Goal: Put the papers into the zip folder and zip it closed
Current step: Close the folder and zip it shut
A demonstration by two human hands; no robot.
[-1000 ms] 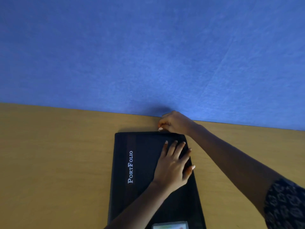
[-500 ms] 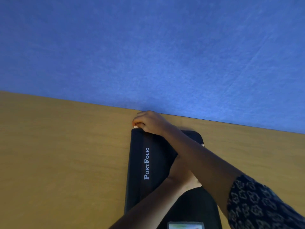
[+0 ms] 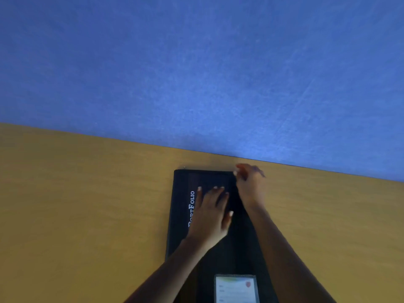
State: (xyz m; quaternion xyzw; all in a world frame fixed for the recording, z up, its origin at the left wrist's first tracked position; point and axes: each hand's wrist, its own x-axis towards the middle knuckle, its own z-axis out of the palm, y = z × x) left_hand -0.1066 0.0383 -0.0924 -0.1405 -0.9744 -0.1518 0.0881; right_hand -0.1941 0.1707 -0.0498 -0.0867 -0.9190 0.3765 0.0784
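Observation:
A black zip folder (image 3: 181, 215) with white "PortFolio" lettering lies shut on the wooden table, its long side running away from me. My left hand (image 3: 211, 217) rests flat on its cover with the fingers spread. My right hand (image 3: 248, 184) is at the folder's far right corner, blurred by motion, with its fingertips touching the corner edge. I cannot tell if they pinch anything. A small glint (image 3: 184, 167) shows at the far left corner. No papers are in sight.
The wooden table (image 3: 87, 204) ends at a blue felt wall panel (image 3: 196, 73) just beyond the folder. A clear pocket with a printed card (image 3: 236, 288) sits on the folder's near end.
My right hand ran left along the folder's far edge to the far left corner, then came back to the far right corner. My left hand stayed flat on the cover.

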